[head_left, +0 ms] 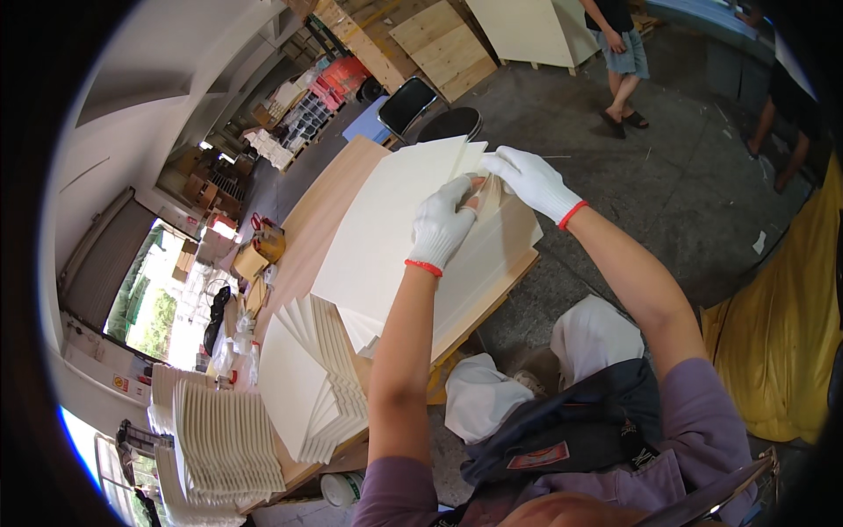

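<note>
Both my hands wear white knitted gloves with red cuffs. They work close together at the far right edge of a large white sheet (378, 220) lying on other pale sheets. My left hand (443, 220) has its thumb and bare fingertips bent inward, closed on something I cannot make out. My right hand (531, 180) is just right of it, fingers pressed together at the sheets' edge; what they pinch is hidden. A shiny, pale tan strip (493, 193) shows between the hands. Beneath lies another pale sheet (500, 241).
On the near left of the wooden table (307, 206) are fanned white sheets (299, 378) and a thick white stack (219, 430). Past the table stand a black chair (408, 105) and a round stool (450, 125). A person (622, 61) stands beyond; yellow cloth (781, 325) hangs at right.
</note>
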Motion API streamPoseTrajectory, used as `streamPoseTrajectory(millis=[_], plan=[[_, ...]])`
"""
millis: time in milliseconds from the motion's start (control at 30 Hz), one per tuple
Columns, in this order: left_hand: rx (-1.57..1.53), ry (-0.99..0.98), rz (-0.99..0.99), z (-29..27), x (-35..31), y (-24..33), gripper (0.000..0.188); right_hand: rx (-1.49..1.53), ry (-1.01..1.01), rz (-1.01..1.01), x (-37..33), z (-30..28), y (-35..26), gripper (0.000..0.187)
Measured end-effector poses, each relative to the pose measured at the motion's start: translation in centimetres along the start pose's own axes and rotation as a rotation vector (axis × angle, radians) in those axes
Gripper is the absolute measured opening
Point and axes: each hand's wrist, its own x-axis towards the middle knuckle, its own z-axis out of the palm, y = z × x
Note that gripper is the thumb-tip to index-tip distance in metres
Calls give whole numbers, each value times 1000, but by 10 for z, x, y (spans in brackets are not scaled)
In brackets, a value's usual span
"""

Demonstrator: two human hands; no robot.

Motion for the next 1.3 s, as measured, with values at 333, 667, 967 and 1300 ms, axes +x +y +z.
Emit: streamPoseTrajectory(millis=[333,667,967,1300], plan=[[-78,-78,-97,-8,-5,20,32,4,120,-26,-2,13,19,53],[33,-69,-55,-8,-5,21,34,-50,146,-70,-3,15,21,52],[-19,-90,-139,-11,-8,30,31,-55,140,-69,-3,14,22,51],[120,-66,-56,-8,-8,30,31,-54,141,-49,-7,13,20,46]])
